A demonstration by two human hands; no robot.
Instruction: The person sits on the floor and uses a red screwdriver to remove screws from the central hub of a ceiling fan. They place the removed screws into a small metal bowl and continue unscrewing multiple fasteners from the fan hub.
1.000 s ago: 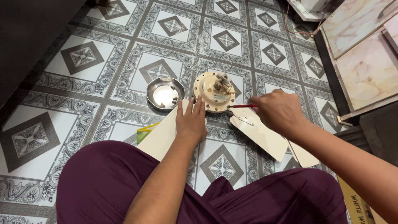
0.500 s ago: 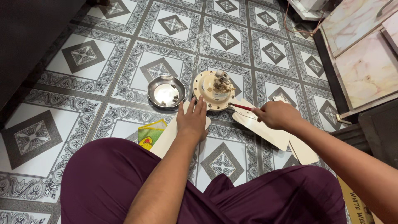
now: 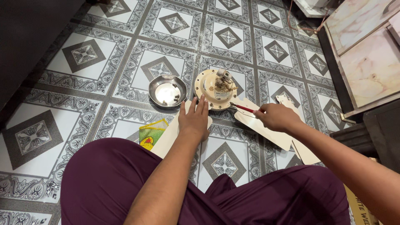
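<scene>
Since one second ago, right hand (image 3: 276,116), fingers clamped on red screwdriver (image 3: 244,108), withdraws slightly; left hand (image 3: 194,119) fingers flat together on blade (image 3: 175,135). Tip may slip off motor hub (image 3: 214,90).

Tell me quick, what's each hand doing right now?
Left hand: open, flat on a cream fan blade.
Right hand: closed, holding a red-handled screwdriver.

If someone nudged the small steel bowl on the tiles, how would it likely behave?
The steel bowl would probably slide easily, since it sits on glossy floor tiles. It looks thin and light. The small loose parts inside would likely rattle or shift.
</scene>
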